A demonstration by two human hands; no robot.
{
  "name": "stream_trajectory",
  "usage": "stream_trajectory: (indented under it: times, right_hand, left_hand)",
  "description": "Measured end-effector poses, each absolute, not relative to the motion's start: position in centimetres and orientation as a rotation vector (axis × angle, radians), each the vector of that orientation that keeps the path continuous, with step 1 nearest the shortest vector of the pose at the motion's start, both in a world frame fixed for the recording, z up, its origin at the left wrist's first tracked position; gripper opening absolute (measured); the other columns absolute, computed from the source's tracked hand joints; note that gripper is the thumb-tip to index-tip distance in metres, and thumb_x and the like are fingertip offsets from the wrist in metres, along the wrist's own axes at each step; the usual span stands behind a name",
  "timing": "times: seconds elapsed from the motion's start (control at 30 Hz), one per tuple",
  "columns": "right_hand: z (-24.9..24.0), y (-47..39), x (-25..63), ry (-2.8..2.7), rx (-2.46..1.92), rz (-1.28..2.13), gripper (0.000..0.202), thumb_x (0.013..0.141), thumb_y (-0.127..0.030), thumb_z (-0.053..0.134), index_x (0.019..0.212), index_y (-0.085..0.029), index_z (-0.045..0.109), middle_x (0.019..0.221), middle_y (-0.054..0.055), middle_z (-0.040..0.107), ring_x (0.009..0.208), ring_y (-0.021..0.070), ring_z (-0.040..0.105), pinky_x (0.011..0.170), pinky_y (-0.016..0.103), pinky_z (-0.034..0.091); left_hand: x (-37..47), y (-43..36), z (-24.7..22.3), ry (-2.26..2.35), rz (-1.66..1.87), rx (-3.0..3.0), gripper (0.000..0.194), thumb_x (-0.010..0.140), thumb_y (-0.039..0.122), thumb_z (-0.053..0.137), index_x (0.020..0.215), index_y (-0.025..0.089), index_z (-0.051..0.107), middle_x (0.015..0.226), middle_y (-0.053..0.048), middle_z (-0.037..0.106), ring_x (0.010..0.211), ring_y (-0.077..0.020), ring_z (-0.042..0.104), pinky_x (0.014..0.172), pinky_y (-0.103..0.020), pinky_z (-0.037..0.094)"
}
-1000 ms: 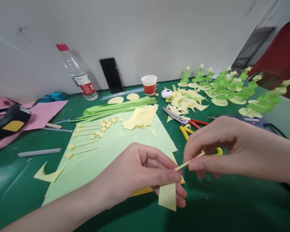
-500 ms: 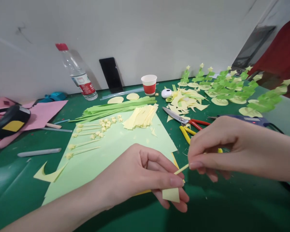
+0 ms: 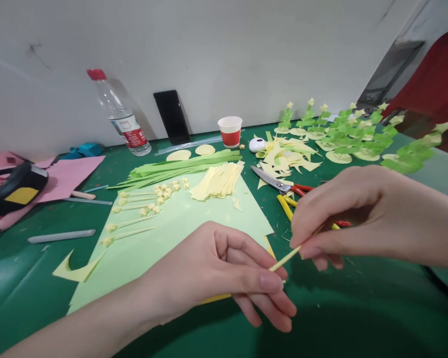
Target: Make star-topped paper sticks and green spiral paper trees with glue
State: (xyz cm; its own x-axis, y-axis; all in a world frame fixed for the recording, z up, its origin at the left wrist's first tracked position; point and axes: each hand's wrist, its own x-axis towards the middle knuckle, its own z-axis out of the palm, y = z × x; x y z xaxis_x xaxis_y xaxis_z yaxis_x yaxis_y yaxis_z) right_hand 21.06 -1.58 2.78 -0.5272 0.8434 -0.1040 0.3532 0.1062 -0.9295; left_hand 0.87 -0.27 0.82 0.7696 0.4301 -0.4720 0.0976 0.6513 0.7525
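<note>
A thin pale-yellow rolled paper stick spans the gap between my two hands. Thumb and fingers of my left hand pinch its lower end, which they hide. At the upper end, my right hand grips it between thumb and forefinger. Below my left arm lies a light green paper sheet. On it rest several paper stars on sticks, small loose paper stars and a stack of pale-yellow paper strips.
Scissors and yellow-handled pliers lie behind my right hand. Farther back are green strips, paper scraps, a paper cup, a bottle and a phone. Finished paper plants stand right.
The pale-yellow paper flap that hung below my left thumb no longer shows. My right hand has risen slightly, and more of the stick is exposed between the hands.
</note>
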Motion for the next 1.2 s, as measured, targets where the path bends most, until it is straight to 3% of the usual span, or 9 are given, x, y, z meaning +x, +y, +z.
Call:
stream_trajectory:
  times: [0.47, 0.57, 0.7, 0.87, 0.93, 1.1, 1.2]
  right_hand:
    - [2.2, -1.1, 21.3, -1.729, -1.065, 1.678, 0.008, 0.069, -0.009, 0.068, 0.065, -0.015, 0.066, 0.058, -0.003, 0.061, 0.05, 0.0044, 0.057, 0.048, 0.008, 0.047]
    - [2.2, -0.9, 21.0, -1.693, -1.022, 1.788, 0.007, 0.07, -0.01, 0.067, 0.066, -0.014, 0.064, 0.058, -0.003, 0.061, 0.052, 0.005, 0.058, 0.049, 0.009, 0.047]
    - [1.8, -0.9, 20.7, -1.763, -0.967, 1.775, 0.007, 0.071, -0.009, 0.066, 0.068, -0.014, 0.064, 0.062, -0.005, 0.061, 0.057, 0.0031, 0.056, 0.052, 0.009, 0.044]
    - [1.3, -0.7, 20.7, -1.688, -0.901, 1.715, 0.008, 0.073, -0.015, 0.067, 0.077, -0.016, 0.061, 0.069, -0.006, 0.056, 0.061, 0.0007, 0.051, 0.054, 0.007, 0.04]
    - [1.2, -0.7, 20.7, -1.624, -0.935, 1.644, 0.012, 0.073, -0.019, 0.068, 0.081, -0.017, 0.059, 0.067, -0.007, 0.052, 0.058, 0.0007, 0.047, 0.05, 0.007, 0.036]
    - [1.4, -0.9, 20.4, -1.618, -1.115, 1.52, 0.019, 0.083, -0.029, 0.055, 0.071, -0.015, 0.052, 0.057, -0.006, 0.041, 0.049, 0.0033, 0.034, 0.041, 0.012, 0.026]
    - [1.5, -1.1, 20.4, -1.732, -1.099, 1.575, 0.016, 0.085, -0.031, 0.051, 0.078, -0.017, 0.055, 0.062, -0.004, 0.044, 0.05, 0.0038, 0.033, 0.041, 0.013, 0.024]
  left_hand:
    - [0.4, -0.3, 0.8, 0.586, 0.155, 1.014, 0.009, 0.08, 0.021, 0.061, 0.085, 0.016, 0.067, 0.084, -0.006, 0.075, 0.085, -0.0169, 0.069, 0.066, -0.018, 0.049]
    - [0.5, -0.4, 0.7, 0.592, 0.102, 1.085, 0.007, 0.08, 0.022, 0.06, 0.083, 0.016, 0.063, 0.091, -0.007, 0.073, 0.098, -0.0178, 0.064, 0.073, -0.019, 0.047]
    - [0.9, -0.6, 0.4, 0.551, 0.078, 1.063, 0.005, 0.08, 0.016, 0.056, 0.076, 0.015, 0.059, 0.099, -0.013, 0.068, 0.098, -0.0206, 0.064, 0.082, -0.027, 0.047]
    - [1.3, -0.6, 0.1, 0.518, 0.228, 1.073, 0.011, 0.078, 0.008, 0.059, 0.073, 0.016, 0.065, 0.089, -0.003, 0.074, 0.104, -0.0146, 0.061, 0.089, -0.023, 0.044]
    - [1.2, -0.5, 0.1, 0.529, 0.314, 1.071, 0.011, 0.077, 0.01, 0.063, 0.071, 0.018, 0.068, 0.091, 0.001, 0.074, 0.104, -0.0132, 0.06, 0.089, -0.022, 0.044]
    - [0.9, -0.6, 0.3, 0.6, 0.564, 1.175, 0.008, 0.074, 0.023, 0.07, 0.066, 0.026, 0.071, 0.103, 0.006, 0.064, 0.109, -0.0109, 0.052, 0.085, -0.015, 0.042]
    - [1.0, -1.0, 0.2, 0.627, 0.595, 1.214, 0.007, 0.072, 0.026, 0.071, 0.067, 0.03, 0.072, 0.097, 0.004, 0.058, 0.106, -0.0138, 0.051, 0.091, -0.021, 0.039]
